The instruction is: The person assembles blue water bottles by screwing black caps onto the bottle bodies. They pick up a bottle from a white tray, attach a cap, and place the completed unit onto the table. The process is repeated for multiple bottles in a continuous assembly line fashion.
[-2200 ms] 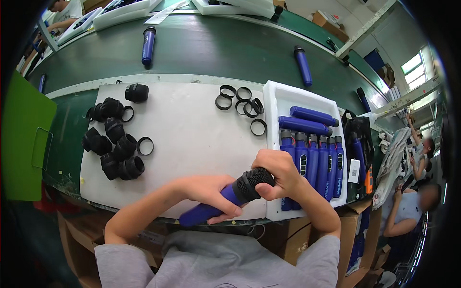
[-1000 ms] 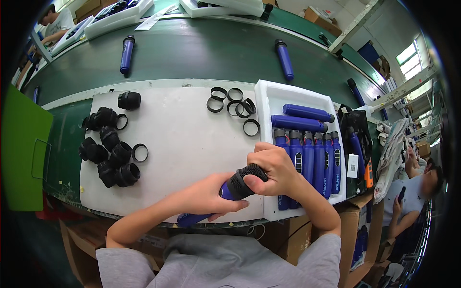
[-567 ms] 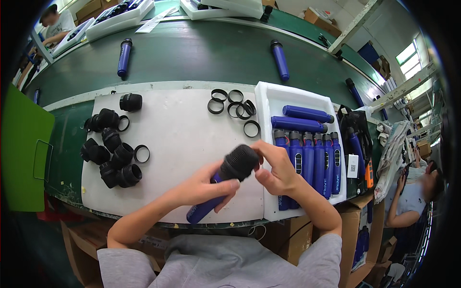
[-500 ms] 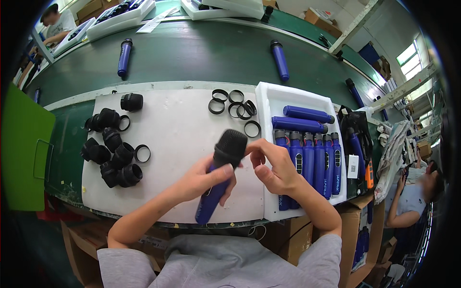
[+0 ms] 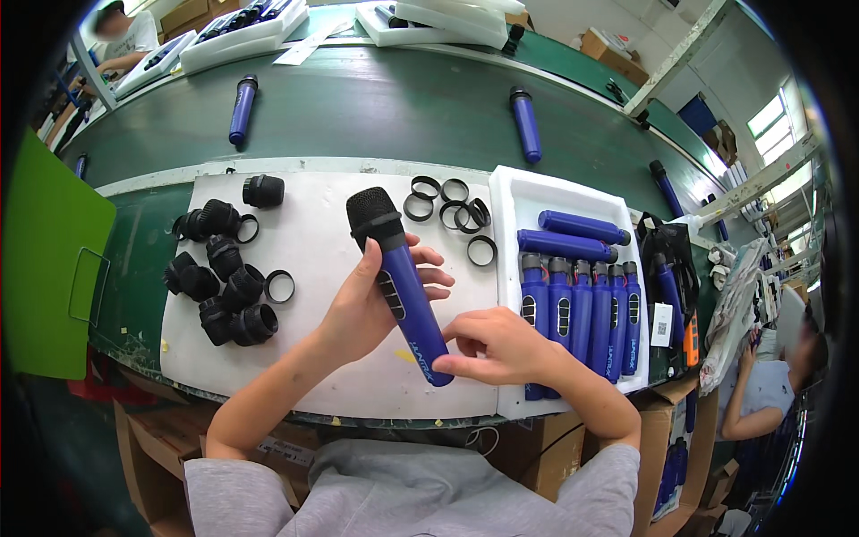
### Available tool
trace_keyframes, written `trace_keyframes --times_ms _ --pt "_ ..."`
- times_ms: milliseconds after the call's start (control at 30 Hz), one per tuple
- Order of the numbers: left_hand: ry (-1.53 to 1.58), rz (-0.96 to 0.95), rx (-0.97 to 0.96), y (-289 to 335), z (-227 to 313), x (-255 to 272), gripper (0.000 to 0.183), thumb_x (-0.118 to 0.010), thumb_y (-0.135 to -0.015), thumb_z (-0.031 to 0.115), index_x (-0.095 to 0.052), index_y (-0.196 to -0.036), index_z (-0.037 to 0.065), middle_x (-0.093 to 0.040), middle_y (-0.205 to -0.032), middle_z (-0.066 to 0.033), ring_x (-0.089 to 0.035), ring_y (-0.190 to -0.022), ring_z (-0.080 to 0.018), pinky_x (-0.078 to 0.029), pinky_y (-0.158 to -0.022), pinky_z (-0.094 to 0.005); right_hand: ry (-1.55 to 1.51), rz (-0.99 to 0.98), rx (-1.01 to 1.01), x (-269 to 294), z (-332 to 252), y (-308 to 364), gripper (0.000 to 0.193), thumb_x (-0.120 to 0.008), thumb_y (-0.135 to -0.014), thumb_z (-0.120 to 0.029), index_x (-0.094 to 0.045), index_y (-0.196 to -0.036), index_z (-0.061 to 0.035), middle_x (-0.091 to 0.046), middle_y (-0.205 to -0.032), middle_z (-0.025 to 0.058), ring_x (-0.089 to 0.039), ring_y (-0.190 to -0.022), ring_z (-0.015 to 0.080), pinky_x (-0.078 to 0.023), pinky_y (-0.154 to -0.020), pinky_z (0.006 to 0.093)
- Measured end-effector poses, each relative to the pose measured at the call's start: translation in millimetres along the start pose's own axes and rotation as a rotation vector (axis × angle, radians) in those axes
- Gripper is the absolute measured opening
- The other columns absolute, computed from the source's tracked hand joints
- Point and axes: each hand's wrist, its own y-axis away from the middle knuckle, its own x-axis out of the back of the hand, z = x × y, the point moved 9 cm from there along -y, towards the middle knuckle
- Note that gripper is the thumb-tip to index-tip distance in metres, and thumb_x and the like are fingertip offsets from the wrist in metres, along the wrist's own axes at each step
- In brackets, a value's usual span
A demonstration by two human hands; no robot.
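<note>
Smooth blue microphone [image 5: 409,291], mesh head [image 5: 370,206] now leftward

One microphone [image 5: 399,291] at centre. Toward 9 o'clock, about nine overlapping black heads [image 5: 225,256] and at least two rings [image 5: 279,301]. Just past 12, seven more rings. At 3, one tray [image 5: 507,318] with at least eight blue tubes [image 5: 581,315]. The belt [image 5: 385,112] bears at least two more microphones.

The microphone [image 5: 411,300] has swung round to point up-left, and the right fingers [image 5: 470,326] have moved from head to tail.
</note>
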Motion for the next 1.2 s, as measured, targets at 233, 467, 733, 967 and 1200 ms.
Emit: trace_keyframes --times_ms 233,467,733,967,1200 --pt "-0.104 -0.05 0.041 1.3 -10.9 -7.8 0.062 -0.034 -0.104 0.061 -0.041 -0.136 0.008 -0.054 -0.129 -0.0138 -0.059 -0.12 -0.0282 -0.05 -0.101 -0.0461 -0.349 -0.261 -0.203 -25.2 17.0 6.2 0.052 -0.066 -0.092 -0.052 -0.068 -0.101 -0.0008 -0.063 -0.071 0.007 -0.06 -0.066 0.0191 -0.047 -0.062 0.0328" --pt "-0.209 0.099 0.015 0.9 -2.8 11.4 0.06 -0.043 -0.103 0.058 -0.051 -0.131 0.006 -0.058 -0.124 -0.0108 -0.06 -0.116 -0.0228 -0.047 -0.1 -0.0417 -0.282 -0.145 -0.248 -3.7 6.5 0.5 0.033 -0.065 -0.084 -0.032 -0.062 -0.093 -0.0006 -0.057 -0.067 0.0086 -0.055 -0.062 0.0188 -0.044 -0.06 0.0332" --pt "-0.217 0.119 -0.024 4.4 7.7 13.8 0.058 -0.057 -0.101 0.051 -0.053 -0.135 0.004 -0.06 -0.13 -0.0117 -0.059 -0.116 -0.0188 -0.043 -0.105 -0.0392 -0.285 0.029 -0.201 5.6 11.7 1.3 0.026 -0.071 -0.075 -0.018 -0.062 -0.093 -0.0015 -0.052 -0.068 0.0068 -0.047 -0.061 0.016 -0.042 -0.058 0.0302" --pt "-0.355 0.112 -0.019 -4.4 13.5 21.7 0.062 -0.056 -0.102 0.047 -0.048 -0.143 0.0 -0.062 -0.131 -0.0135 -0.06 -0.116 -0.0196 -0.044 -0.103 -0.0385 0.004 0.181 -0.107 27.0 7.9 2.4 0.028 -0.074 -0.075 -0.021 -0.064 -0.092 -0.0013 -0.058 -0.071 0.0111 -0.055 -0.062 0.0235 -0.047 -0.061 0.0352" --pt "-1.624 0.062 -0.41 9.4 20.4 -8.0 0.045 -0.065 -0.093 0.025 -0.056 -0.13 0.0 -0.063 -0.117 -0.0183 -0.059 -0.113 -0.0326 -0.043 -0.1 -0.0422 0.068 0.636 -0.295 126.7 26.2 10.3 0.037 -0.07 -0.086 -0.033 -0.065 -0.096 0.0017 -0.062 -0.068 0.0144 -0.057 -0.058 0.0198 -0.048 -0.059 0.0364"
